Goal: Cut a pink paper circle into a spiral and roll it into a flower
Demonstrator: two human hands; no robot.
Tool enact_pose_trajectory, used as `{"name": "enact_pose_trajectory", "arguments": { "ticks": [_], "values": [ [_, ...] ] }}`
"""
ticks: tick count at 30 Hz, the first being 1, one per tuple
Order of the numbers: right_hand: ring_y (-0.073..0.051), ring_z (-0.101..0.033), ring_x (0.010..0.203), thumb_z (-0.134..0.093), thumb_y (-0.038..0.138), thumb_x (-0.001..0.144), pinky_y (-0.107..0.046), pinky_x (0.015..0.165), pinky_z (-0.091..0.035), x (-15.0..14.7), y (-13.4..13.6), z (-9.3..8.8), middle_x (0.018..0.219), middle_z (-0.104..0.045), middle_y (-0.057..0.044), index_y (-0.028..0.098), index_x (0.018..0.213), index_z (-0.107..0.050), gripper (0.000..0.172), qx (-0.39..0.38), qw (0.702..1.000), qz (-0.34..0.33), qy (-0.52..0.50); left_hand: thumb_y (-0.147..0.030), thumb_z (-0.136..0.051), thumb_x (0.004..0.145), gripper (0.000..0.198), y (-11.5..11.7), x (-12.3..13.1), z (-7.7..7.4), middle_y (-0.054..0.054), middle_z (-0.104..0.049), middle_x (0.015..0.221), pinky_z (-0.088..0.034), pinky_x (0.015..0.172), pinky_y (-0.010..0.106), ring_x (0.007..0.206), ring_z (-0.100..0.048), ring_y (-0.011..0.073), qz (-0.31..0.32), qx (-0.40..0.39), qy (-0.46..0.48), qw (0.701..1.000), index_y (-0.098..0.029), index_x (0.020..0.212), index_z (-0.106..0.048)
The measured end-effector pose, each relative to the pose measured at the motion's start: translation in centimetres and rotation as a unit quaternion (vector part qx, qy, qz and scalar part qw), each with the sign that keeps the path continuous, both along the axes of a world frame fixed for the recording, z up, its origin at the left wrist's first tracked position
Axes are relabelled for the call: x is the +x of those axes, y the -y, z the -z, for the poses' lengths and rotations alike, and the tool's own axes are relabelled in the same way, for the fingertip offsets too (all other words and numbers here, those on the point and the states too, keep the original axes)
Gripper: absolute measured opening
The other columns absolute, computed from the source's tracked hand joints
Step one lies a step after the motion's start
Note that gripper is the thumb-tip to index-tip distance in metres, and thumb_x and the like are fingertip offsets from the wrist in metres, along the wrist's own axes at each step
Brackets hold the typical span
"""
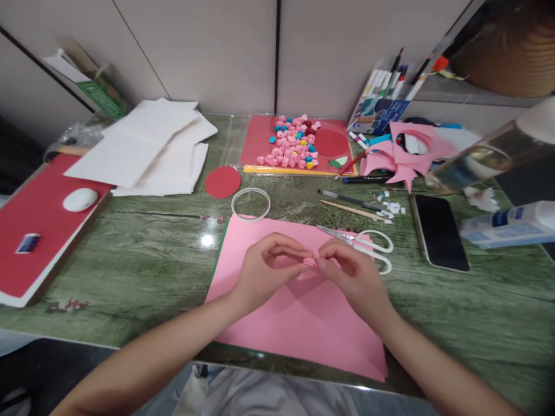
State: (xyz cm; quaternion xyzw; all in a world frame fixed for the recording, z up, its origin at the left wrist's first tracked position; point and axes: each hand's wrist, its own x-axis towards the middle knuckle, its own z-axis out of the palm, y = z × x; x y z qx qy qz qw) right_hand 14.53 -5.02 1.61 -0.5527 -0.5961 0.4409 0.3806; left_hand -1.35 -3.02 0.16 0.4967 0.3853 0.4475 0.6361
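Between the fingertips of both hands is a small pink paper piece (309,262), partly covered by the fingers. My left hand (271,266) pinches it from the left, and my right hand (352,274) pinches it from the right. Both hands are above a large pink paper sheet (299,323) lying on the table. White-handled scissors (368,247) lie at the sheet's upper right, partly behind my right hand. A roll of tape (250,204) touches the sheet's top edge, beside a red paper circle (222,182).
Small pink, blue and yellow pieces (292,141) lie on red paper at the back. White papers (147,144) are at the left, a phone (440,232) at the right. A pen (347,199) and wooden stick (353,211) lie behind the scissors. A bottle (485,156) stands far right.
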Motion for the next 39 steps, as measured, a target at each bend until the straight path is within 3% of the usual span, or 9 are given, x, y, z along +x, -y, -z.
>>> {"name": "enact_pose_trajectory", "arguments": {
  "ticks": [8, 17, 30, 36, 39],
  "values": [
    [-0.012, -0.046, 0.06, -0.052, 0.016, 0.067, -0.024, 0.058, -0.035, 0.4, -0.3, -0.3, 0.058, -0.049, 0.002, 0.019, 0.056, -0.048, 0.013, -0.021, 0.999, -0.002, 0.024, -0.018, -0.068, 0.059, 0.022, 0.3, -0.2, -0.3, 0.006, -0.065, 0.078, -0.047, 0.07, 0.028, 0.078, -0.059, 0.0151, 0.006, 0.152, -0.097, 0.984, -0.018, 0.08, -0.062],
    [-0.009, -0.037, 0.048, -0.05, 0.02, 0.061, -0.023, 0.047, -0.027, 0.4, -0.8, 0.0, 0.049, -0.044, 0.003, 0.018, 0.051, -0.049, 0.011, -0.162, 0.981, -0.01, -0.109, -0.015, -0.066, 0.062, 0.022, 0.3, -0.1, -0.1, 0.005, -0.066, 0.081, -0.045, 0.07, 0.029, 0.077, -0.057, 0.0143, 0.011, 0.216, -0.108, 0.97, -0.019, 0.083, -0.061],
    [-0.009, -0.032, 0.051, -0.051, 0.024, 0.066, -0.023, 0.048, -0.022, 1.2, -0.8, 0.6, 0.051, -0.038, 0.004, 0.016, 0.051, -0.045, 0.018, -0.22, 0.964, -0.05, -0.137, -0.015, -0.06, 0.068, 0.018, -0.2, -0.4, 0.2, 0.001, -0.068, 0.079, -0.043, 0.074, 0.029, 0.072, -0.059, 0.0108, 0.063, 0.362, -0.174, 0.914, -0.021, 0.085, -0.059],
    [-0.008, -0.035, 0.051, -0.049, 0.023, 0.071, -0.023, 0.048, -0.025, 1.2, -1.1, 0.7, 0.051, -0.039, 0.004, 0.016, 0.052, -0.043, 0.021, -0.213, 0.966, -0.072, -0.129, -0.01, -0.058, 0.069, 0.02, -0.4, -0.5, 0.0, -0.001, -0.067, 0.08, -0.043, 0.074, 0.027, 0.072, -0.059, 0.0091, 0.066, 0.429, -0.199, 0.879, -0.021, 0.086, -0.058],
    [-0.01, -0.039, 0.052, -0.046, 0.023, 0.074, -0.024, 0.049, -0.03, 1.2, -1.0, 0.3, 0.054, -0.043, 0.003, 0.016, 0.056, -0.046, 0.019, -0.128, 0.989, -0.054, -0.049, -0.011, -0.059, 0.068, 0.021, -0.3, -0.4, 0.0, -0.001, -0.067, 0.078, -0.043, 0.072, 0.027, 0.071, -0.059, 0.0097, 0.039, 0.421, -0.208, 0.882, -0.021, 0.086, -0.059]
  ]
}}
